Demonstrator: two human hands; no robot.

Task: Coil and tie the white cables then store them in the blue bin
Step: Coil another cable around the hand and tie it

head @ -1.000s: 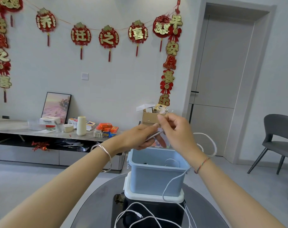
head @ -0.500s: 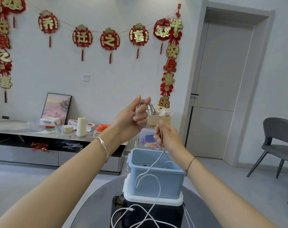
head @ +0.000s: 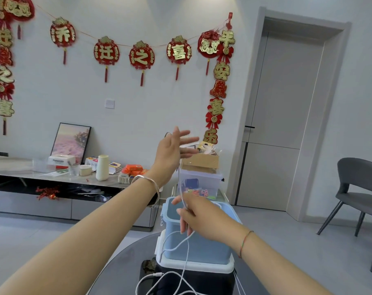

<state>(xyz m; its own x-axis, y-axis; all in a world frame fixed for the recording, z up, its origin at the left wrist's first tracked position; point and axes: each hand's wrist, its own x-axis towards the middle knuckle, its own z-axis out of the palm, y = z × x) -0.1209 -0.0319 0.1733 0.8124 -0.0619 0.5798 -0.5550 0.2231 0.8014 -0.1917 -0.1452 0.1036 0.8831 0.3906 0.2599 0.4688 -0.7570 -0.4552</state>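
- Head view shows the left hand held up high, above and behind the blue bin.
- Its fingers are straight and spread out. They look blurry, so I cannot tell if the white cable goes round them.
- The right hand is lower, just over the near side of the bin. Its fingers point down and pinch the cable.
- From the right hand the cable goes up in a thin line to the left hand.
- The rest of the cable hangs down in front of the bin and lies in loose loops on the round table.
- The bin sits on a white lid, which sits on a dark box on the table.
- I think the step now is winding the cable into a coil. The tie and the drop into the bin are not done yet.
- To do it well, the right hand should hold softly, so the cable can slide through.
- Each loop should be the same size, so the coil comes out neat.
- The loose loops on the table could knot or catch on the box edge, so pull slowly.
- Save a short bit at the end for the tie.
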